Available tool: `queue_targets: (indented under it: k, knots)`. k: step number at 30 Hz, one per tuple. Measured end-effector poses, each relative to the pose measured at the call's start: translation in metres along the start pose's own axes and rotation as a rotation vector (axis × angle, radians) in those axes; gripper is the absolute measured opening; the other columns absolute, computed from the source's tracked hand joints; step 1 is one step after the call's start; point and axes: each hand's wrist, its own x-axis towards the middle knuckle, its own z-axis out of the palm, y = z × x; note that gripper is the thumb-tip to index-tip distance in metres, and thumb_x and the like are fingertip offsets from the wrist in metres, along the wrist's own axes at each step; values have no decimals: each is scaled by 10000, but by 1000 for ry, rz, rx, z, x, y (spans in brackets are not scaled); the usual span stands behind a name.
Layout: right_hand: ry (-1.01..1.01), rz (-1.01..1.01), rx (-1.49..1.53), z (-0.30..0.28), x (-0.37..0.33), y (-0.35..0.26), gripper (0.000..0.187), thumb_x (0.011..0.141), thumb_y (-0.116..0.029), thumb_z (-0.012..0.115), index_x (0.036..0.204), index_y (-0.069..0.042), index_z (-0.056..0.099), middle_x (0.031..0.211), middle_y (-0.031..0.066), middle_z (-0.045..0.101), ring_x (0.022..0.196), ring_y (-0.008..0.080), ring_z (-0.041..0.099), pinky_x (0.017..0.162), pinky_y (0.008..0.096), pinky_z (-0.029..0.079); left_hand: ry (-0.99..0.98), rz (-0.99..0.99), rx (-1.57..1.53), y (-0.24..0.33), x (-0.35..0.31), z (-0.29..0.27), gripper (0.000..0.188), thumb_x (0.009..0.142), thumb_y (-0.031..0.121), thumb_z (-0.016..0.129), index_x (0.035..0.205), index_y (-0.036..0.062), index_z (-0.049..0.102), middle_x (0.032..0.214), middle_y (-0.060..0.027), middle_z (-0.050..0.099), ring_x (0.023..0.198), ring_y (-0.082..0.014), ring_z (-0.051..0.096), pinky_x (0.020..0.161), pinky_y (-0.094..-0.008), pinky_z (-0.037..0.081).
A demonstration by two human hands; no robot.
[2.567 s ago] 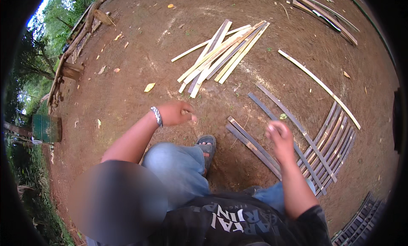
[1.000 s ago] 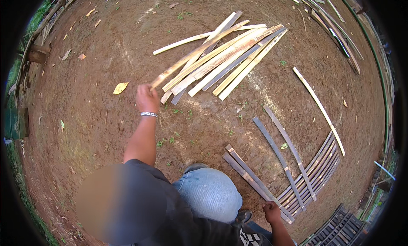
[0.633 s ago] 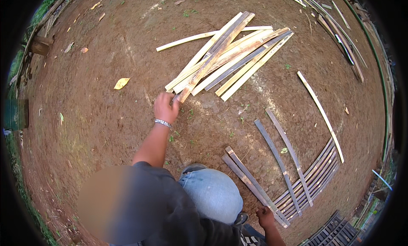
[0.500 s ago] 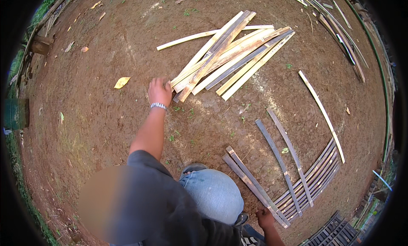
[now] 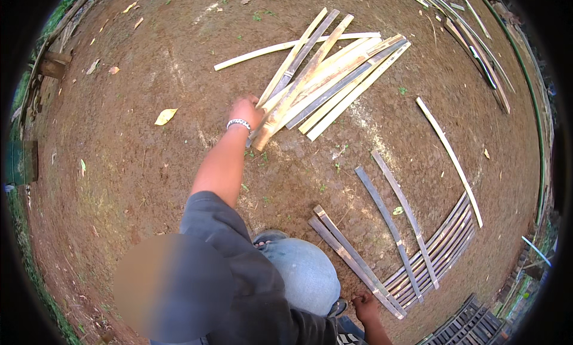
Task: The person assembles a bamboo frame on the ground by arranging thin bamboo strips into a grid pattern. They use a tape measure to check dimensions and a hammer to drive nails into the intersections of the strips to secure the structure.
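My left hand (image 5: 246,110) grips the near-left ends of bamboo strips in a loose, fanned pile (image 5: 325,85); the strips partly hide its fingers. Pale and dark split faces both show in the pile. At the lower right, my right hand (image 5: 365,307) is low, with fingers curled, right beside two dark bamboo strips (image 5: 357,264) that lie close together. Whether its fingertips hold their edge is hidden. Beyond them, two more dark strips (image 5: 389,217) lie across a row of evenly laid strips (image 5: 439,252), and a pale strip (image 5: 450,157) rests at the row's far right side.
Brown bare soil (image 5: 131,190) spreads around me, with a yellow leaf (image 5: 165,116) on the left. More long strips (image 5: 480,59) lie at the upper right. A dark slatted panel (image 5: 468,324) sits at the lower right. My bent knee (image 5: 304,276) is between my arms.
My left hand has moved right and taken hold of strip ends at the pile's edge. The top strips have spread apart and shifted. My right hand stays by the two dark strips.
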Motion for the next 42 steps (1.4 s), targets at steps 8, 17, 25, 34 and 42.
queue_targets:
  k: [8, 17, 25, 34, 42]
  knots:
    - [-13, -27, -13, 6, 2, -1, 360, 861, -321, 753, 1095, -54, 694, 913, 119, 753, 863, 233, 731, 778, 365, 555, 87, 43, 20, 4, -21, 22, 288, 907, 249, 680, 1147, 94, 712, 1126, -204, 703, 1078, -381, 662, 963, -457, 524]
    - [-51, 30, 33, 10, 16, -27, 359, 871, -309, 743, 1120, -56, 689, 940, 130, 754, 903, 237, 730, 822, 361, 548, -61, -72, 193, 16, -19, 10, 331, 906, 301, 701, 1167, 97, 713, 1156, -185, 718, 1081, -347, 685, 944, -454, 540]
    - [-75, 12, 95, 14, 2, -49, 421, 872, -362, 750, 1156, -57, 685, 972, 137, 735, 886, 252, 709, 841, 374, 543, -26, -42, 249, 4, -12, 12, 274, 925, 249, 656, 1126, 63, 670, 1202, -189, 680, 1095, -369, 667, 925, -476, 542]
    - [-59, 43, 129, 24, 14, -23, 401, 869, -347, 752, 1120, -38, 704, 952, 149, 741, 904, 262, 717, 839, 374, 545, 425, 164, 254, -10, -31, 18, 198, 881, 154, 701, 1042, 96, 603, 1133, -135, 581, 1034, -369, 638, 858, -494, 530]
    - [-63, 16, 187, 25, 21, -7, 379, 870, -343, 751, 1084, -33, 706, 948, 152, 745, 914, 248, 723, 824, 367, 545, 497, 179, 150, -7, -37, 24, 227, 828, 134, 753, 1018, 102, 634, 1097, -129, 597, 1039, -357, 624, 879, -475, 518]
